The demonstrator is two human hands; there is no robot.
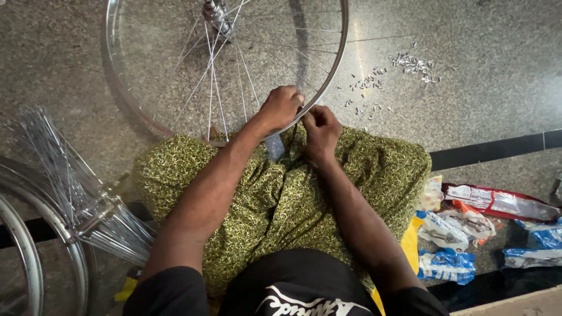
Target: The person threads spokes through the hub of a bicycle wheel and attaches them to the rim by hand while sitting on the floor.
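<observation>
On the speckled stone floor (pixel 70 58), the wheel rim (pixel 336 64) leans on my lap at twelve o'clock. My left hand (pixel 280 108) grips it; my right hand (pixel 319 130) pinches something too small to identify. Best I steady the rim firmly.

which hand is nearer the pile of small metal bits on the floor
Right. The right hand is at the wheel rim, just below-left of the metal bits; the left hand grips the rim farther left.

Wheel rim (pixel 333 70): bright polished metal. Spokes (pixel 212 88): thin shiny wire. Floor (pixel 486 88): speckled polished stone, glossy. Lap cloth (pixel 281 199): matt patterned green fabric. Packets (pixel 497 202): glossy crinkled plastic.
</observation>
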